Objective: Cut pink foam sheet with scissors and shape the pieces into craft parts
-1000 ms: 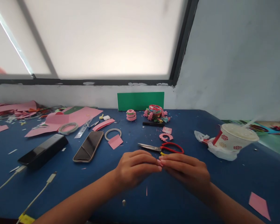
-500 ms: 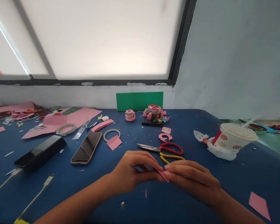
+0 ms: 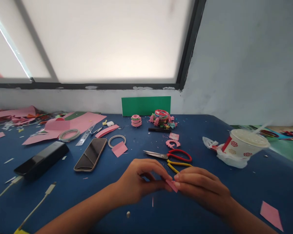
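A small piece of pink paper (image 3: 172, 185) is pinched between both hands, low in the middle of the view. My left hand (image 3: 144, 180) grips its left side between thumb and fingers. From the other side my right hand (image 3: 202, 187) is closed on it with the fingertips, which hide part of the paper. Just beyond the hands lie scissors (image 3: 164, 155) with one red and one yellow handle, blades pointing left. Past these are a pink scalloped paper ring (image 3: 173, 143) and a small pink paper square (image 3: 174, 136).
A phone (image 3: 90, 154), a tape roll (image 3: 117, 141) and a black power bank (image 3: 42, 159) lie to the left. A lidded cup (image 3: 244, 146) stands on the right, a pink sheet (image 3: 271, 215) nearer me. Layered paper crafts (image 3: 161, 119) sit before a green card (image 3: 146, 105).
Both hands stay on the pink paper, with the fingers shifting very slightly. A little more of the paper's face shows between them. The things on the table have stayed put.
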The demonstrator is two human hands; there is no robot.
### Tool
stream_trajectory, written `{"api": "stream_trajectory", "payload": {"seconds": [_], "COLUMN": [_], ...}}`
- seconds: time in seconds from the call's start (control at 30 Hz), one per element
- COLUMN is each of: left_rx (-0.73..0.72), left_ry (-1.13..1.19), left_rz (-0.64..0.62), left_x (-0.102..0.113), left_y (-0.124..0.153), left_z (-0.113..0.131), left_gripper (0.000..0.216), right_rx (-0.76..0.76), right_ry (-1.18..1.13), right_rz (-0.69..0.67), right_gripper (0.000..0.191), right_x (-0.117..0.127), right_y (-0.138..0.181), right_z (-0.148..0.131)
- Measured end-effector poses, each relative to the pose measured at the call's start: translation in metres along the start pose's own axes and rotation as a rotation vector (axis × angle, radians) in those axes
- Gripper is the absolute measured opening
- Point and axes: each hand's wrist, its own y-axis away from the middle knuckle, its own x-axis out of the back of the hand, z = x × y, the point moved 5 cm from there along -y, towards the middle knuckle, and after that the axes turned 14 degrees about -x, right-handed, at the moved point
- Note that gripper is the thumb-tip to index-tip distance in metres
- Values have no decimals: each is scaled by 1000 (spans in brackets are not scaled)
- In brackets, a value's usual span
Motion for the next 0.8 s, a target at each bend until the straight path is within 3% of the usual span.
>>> {"api": "stream_trajectory", "payload": {"seconds": [0.27,0.5,0.6,0.8], "left_rx": [-66,-37,-57,-220], "left_ry": [6,14,-6,-71], "left_rz": [17,45,52,-58], "left_x": [1,0,0,-3], "left_y": [1,2,3,1], "left_z": [0,0,2,9], "left_gripper": [6,7,7,7], "right_rx": [-164,-187,-119,39], "right_ry": [-169,-105,-68,13], "right_rz": [109,108,55,63], "right_gripper": [9,26,23,17], "right_x": [-2,-7,-9,-2], "right_y": [-16,-4,-2,-5], "right_z": [0,9,7,-1]}}
